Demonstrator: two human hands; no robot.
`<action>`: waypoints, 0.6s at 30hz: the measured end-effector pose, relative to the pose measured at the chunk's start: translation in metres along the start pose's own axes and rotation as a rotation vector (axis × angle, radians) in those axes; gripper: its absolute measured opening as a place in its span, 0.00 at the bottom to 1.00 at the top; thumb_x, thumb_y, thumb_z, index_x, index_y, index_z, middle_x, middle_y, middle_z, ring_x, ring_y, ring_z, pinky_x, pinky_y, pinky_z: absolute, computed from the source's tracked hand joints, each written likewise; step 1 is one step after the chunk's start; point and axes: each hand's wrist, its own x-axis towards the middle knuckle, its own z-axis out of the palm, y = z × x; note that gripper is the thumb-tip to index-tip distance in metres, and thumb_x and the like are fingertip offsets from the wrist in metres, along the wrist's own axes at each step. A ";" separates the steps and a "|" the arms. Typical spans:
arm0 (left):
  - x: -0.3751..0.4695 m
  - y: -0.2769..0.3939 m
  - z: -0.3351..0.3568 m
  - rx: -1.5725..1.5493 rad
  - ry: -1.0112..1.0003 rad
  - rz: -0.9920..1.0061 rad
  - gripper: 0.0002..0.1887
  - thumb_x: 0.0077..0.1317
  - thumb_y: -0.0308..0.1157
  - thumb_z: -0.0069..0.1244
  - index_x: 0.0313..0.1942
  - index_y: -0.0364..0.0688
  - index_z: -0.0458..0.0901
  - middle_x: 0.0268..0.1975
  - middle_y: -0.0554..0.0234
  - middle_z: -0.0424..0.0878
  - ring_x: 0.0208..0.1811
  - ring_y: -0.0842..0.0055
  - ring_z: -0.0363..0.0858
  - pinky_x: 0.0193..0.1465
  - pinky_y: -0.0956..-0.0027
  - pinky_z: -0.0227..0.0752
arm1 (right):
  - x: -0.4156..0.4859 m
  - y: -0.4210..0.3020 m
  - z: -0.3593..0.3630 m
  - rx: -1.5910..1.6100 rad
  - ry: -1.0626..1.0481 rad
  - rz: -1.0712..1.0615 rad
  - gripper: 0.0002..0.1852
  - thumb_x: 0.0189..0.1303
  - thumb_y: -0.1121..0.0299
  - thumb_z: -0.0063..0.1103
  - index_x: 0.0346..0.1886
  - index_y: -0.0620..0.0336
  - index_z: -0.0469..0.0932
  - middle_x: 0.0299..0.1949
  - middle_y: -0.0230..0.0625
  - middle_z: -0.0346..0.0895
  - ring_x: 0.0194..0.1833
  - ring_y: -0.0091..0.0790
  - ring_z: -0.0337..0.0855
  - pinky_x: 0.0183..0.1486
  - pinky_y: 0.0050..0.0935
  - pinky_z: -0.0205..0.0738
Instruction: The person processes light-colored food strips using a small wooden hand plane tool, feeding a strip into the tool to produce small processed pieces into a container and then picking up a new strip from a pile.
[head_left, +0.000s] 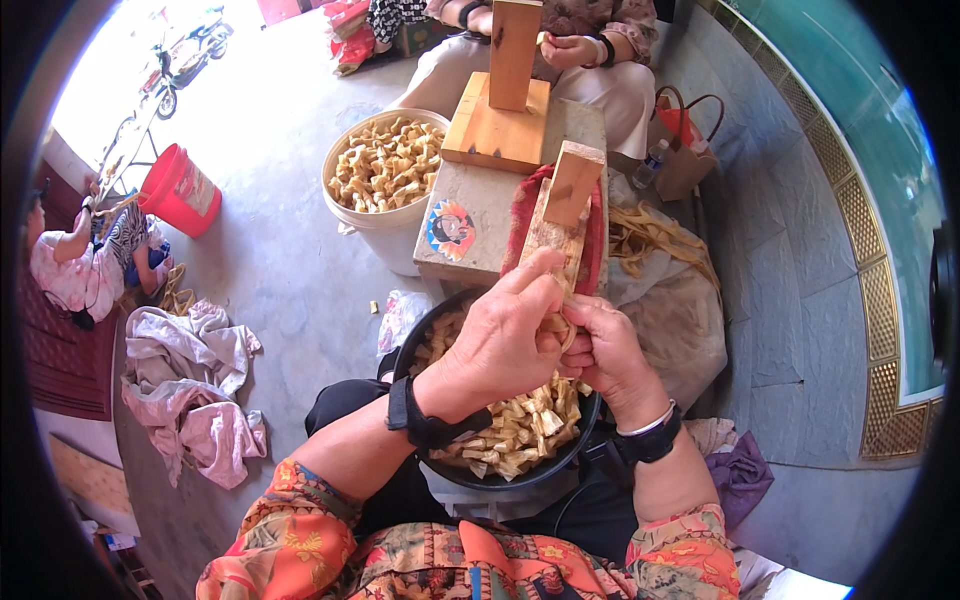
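My left hand (499, 345) and my right hand (611, 345) meet over a black basin (596, 424), their fingers closed around a pale yellow strip (568, 330) that loops between them. Just beyond my fingertips lies a narrow wooden board (551, 232) with an upright wooden block (574, 184) on it. A red cloth (525, 217) sits under and beside the board, on a low stone-like table (480, 255). Knotted, dried pale yellow pieces (517, 435) fill much of the basin, partly hidden by my hands. Dark bands circle both wrists.
A white bucket (386, 221) of similar knotted pieces stands left of the table. A second wooden stand (495, 124) is at its far end, before a seated person. Another person sits far left near a red bucket (180, 191). A sack (667, 322) with long strips lies right.
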 end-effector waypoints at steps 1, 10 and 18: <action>0.002 -0.003 0.000 0.047 0.044 0.105 0.09 0.46 0.20 0.47 0.30 0.35 0.70 0.48 0.42 0.78 0.43 0.52 0.79 0.43 0.63 0.75 | -0.001 0.000 -0.001 -0.001 -0.015 0.006 0.11 0.68 0.63 0.42 0.34 0.56 0.74 0.14 0.18 0.55 0.12 0.14 0.49 0.15 0.17 0.43; 0.003 -0.006 -0.012 0.097 -0.010 0.198 0.05 0.46 0.19 0.43 0.25 0.36 0.73 0.22 0.53 0.74 0.23 0.59 0.76 0.27 0.66 0.70 | -0.005 -0.010 -0.003 -0.078 -0.266 0.130 0.04 0.60 0.70 0.51 0.37 0.58 0.73 0.19 0.20 0.62 0.17 0.13 0.56 0.19 0.16 0.50; 0.006 0.002 -0.012 -0.105 -0.112 -0.419 0.03 0.51 0.22 0.47 0.27 0.33 0.76 0.19 0.57 0.75 0.21 0.73 0.74 0.27 0.70 0.68 | -0.008 0.004 0.002 -0.565 0.085 -0.448 0.08 0.57 0.80 0.57 0.41 0.68 0.77 0.27 0.25 0.74 0.26 0.13 0.69 0.27 0.16 0.65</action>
